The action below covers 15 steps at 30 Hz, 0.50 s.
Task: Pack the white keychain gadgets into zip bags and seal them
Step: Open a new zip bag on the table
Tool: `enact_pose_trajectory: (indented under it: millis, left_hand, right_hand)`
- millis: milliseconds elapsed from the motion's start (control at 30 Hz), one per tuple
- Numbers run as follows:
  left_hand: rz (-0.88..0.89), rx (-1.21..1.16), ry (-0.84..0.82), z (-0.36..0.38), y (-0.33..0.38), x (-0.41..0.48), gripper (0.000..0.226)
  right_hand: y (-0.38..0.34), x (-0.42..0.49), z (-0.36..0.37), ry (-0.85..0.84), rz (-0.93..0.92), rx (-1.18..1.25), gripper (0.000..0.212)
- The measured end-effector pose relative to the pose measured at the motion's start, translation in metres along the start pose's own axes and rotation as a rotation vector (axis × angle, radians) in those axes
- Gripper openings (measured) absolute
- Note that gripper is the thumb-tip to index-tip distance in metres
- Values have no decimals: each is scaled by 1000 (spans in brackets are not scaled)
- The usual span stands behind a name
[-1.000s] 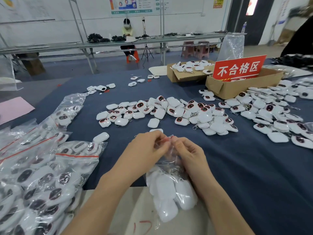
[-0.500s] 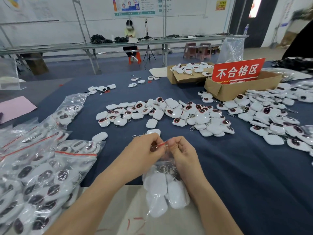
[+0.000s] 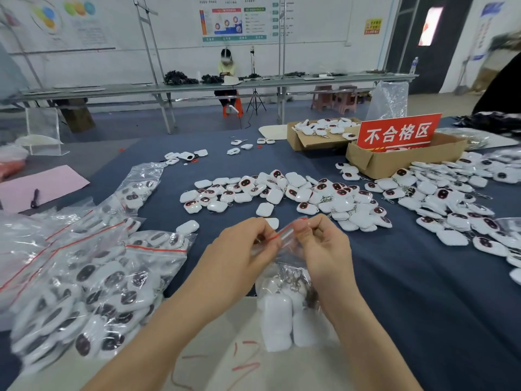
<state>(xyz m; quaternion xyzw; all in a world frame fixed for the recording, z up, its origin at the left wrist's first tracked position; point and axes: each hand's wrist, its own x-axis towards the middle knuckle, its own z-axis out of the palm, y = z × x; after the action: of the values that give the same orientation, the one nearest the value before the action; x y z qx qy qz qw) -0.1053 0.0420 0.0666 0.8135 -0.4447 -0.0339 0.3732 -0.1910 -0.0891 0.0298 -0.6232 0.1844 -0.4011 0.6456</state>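
A wide bench [image 3: 408, 292] covered in dark blue cloth fills most of the view. On its left side lies a heap of filled zip bags [image 3: 84, 277], each with a red closure line and packed with white gadgets. Across the middle of the bench, beyond the hands, loose white keychain gadgets [image 3: 282, 193] lie scattered, some showing dark red faces and some plain white backs; a second, bigger spread [image 3: 456, 210] lies to the right. Behind these stand two open cardboard boxes, the nearer one [image 3: 394, 162] carrying a red sign [image 3: 399, 132] with white characters, the farther one [image 3: 315, 139] holding more gadgets. Near the front edge, the zip bag [image 3: 277, 320] being worked on hangs from the hands, its lower part holding several white gadgets with metal key rings bunched above them. The left hand [image 3: 242, 252] and right hand [image 3: 327, 249] are raised close together, both with fingers curled, each pinching the bag's top edge. The red zip strip [image 3: 282, 232] runs slanted between the two pinches.
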Motion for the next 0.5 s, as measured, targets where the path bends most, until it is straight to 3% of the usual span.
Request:
enact_pose_trajectory:
  millis: [267,500]
  left_hand:
    - [56,58,110,-32,-9,-53,14]
    - [5,103,254,-83,-15,-79,28]
  right_hand:
    - [-26,-11,7,11,-54,-1,13]
    - [-56,-20,49,-29,-44,49,14]
